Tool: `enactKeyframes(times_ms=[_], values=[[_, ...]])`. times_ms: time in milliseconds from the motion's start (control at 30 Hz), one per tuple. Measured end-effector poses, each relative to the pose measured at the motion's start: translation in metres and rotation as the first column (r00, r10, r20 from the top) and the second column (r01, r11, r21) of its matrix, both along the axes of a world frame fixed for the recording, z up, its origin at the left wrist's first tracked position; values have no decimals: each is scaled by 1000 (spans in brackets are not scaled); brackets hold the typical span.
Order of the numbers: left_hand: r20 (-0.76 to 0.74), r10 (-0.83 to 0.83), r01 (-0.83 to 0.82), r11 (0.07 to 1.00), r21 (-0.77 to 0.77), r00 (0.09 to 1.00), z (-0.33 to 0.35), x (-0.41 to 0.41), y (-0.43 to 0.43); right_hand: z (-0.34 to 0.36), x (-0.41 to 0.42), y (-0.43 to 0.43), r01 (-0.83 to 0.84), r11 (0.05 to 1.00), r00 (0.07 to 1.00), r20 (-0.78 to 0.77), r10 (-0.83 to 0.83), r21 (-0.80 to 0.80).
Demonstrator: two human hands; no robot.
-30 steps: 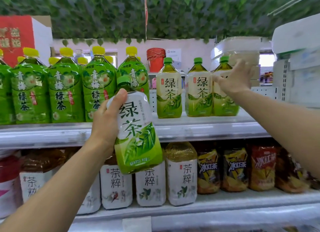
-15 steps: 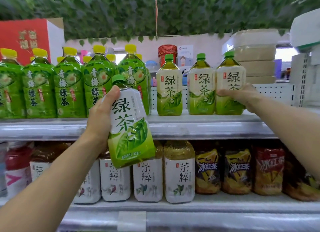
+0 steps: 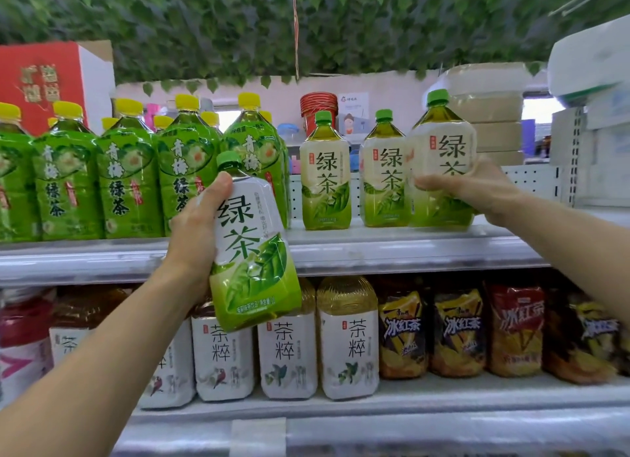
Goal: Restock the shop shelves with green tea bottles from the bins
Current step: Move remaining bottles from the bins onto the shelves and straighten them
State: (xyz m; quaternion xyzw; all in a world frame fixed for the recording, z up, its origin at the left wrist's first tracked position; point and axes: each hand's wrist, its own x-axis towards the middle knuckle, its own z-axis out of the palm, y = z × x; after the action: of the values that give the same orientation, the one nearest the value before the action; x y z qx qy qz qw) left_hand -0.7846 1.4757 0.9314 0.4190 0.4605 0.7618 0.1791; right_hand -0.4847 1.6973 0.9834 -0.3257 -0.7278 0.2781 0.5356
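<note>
A: Where's the green tea bottle point(image 3: 252, 252)?
B: Tilted, near, in front of the upper shelf point(image 3: 375, 248); the left hand point(image 3: 194, 238) grips it.
A: The right hand point(image 3: 477, 190)?
B: Grasping a second bottle point(image 3: 443, 170) at the shelf's right, beside two standing bottles point(image 3: 326, 184).

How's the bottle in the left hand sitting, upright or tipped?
Tipped. The green tea bottle gripped by the left hand leans, its green cap well to the left of its base.

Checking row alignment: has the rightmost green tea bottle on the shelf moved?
Yes. The rightmost bottle came forward toward the shelf edge, overlapping the middle bottle.
</note>
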Motion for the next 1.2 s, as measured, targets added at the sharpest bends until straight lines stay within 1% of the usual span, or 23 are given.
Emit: enactKeyframes(times_ms=[167, 267, 433, 633, 733, 767, 833, 867, 900, 933, 967, 1000, 1033, 1067, 1100, 1133, 1200], values=[[5, -5, 5, 1000, 11, 1000, 0, 1, -1, 1, -48, -34, -78, 994, 996, 47, 75, 70], [12, -23, 23, 1000, 5, 1000, -2, 2, -3, 0, -83, -48, -94, 992, 995, 33, 91, 85], [-31, -53, 53, 998, 14, 998, -2, 0, -4, -2, -125, -62, -9, 997, 998, 67, 4, 79], [-23, -46, 47, 999, 28, 999, -2, -1, -3, -5, -156, -71, 128, 990, 986, 101, -134, 64], [-36, -20, 21, 999, 36, 999, -1, 0, -6, -6, -152, -79, 75, 997, 990, 117, -77, 20], [-35, -15, 16, 999, 44, 999, -1, 1, -7, -6, -149, -82, 65, 997, 991, 111, -69, 33], [-28, 7, -5, 996, 85, 1000, -4, 3, -8, -11, -138, -97, 71, 981, 996, 35, -79, 183], [-33, 36, -32, 992, 126, 999, -6, 6, -10, -15, -131, -109, 26, 963, 999, -27, -19, 268], [-49, 78, -68, 982, 177, 996, -9, 11, -12, -20, -123, -123, -51, 943, 995, -60, 75, 328], [-73, 117, -97, 967, 235, 990, -10, 17, -13, -27, -116, -136, -145, 923, 985, -39, 170, 355], [-97, 139, -105, 950, 295, 986, -9, 25, -14, -34, -111, -149, -238, 908, 969, 27, 244, 346], [-109, 138, -91, 931, 353, 984, -7, 35, -13, -40, -107, -160, -316, 901, 949, 112, 296, 298], [-111, 121, -66, 911, 407, 986, -3, 45, -10, -43, -104, -166, -381, 896, 921, 184, 345, 228], [-113, 104, -41, 890, 454, 988, 3, 55, -7, -45, -101, -166, -427, 889, 895, 218, 390, 163], [-130, 100, -24, 874, 486, 986, 9, 66, -3, -43, -97, -162, -446, 884, 886, 211, 414, 138], [-168, 104, -7, 866, 499, 980, 16, 75, 1, -40, -92, -157, -437, 887, 894, 175, 412, 146], [-296, 89, 71, 869, 489, 951, 29, 87, 10, -31, -80, -146, -366, 906, 931, 75, 359, 211]])
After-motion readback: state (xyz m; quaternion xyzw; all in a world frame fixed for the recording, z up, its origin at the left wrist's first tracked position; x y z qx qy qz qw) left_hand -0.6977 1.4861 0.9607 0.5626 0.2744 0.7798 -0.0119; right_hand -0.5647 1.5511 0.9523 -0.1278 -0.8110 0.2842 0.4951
